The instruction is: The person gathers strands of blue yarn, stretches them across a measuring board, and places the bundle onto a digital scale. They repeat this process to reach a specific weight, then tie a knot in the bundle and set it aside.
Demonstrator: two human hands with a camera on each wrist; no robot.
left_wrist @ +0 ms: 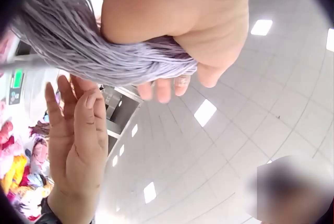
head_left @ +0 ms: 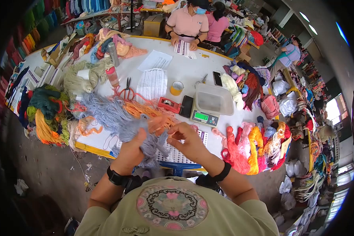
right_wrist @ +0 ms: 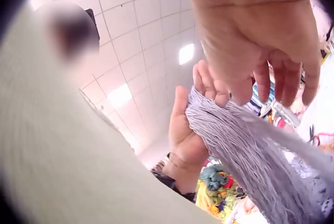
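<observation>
Head view: one hank of grey-blue yarn [head_left: 106,110], left of the scale [head_left: 205,118], its near end grasped in the left hand [head_left: 129,155]; right hand [head_left: 192,144] on the scale's near side, beside the yarn. Left wrist view: yarn lies between left thumb and fingers, the scale beyond. Right wrist view: right hand released, fingers loosely bent, above the yarn, scale out of sight.
</observation>
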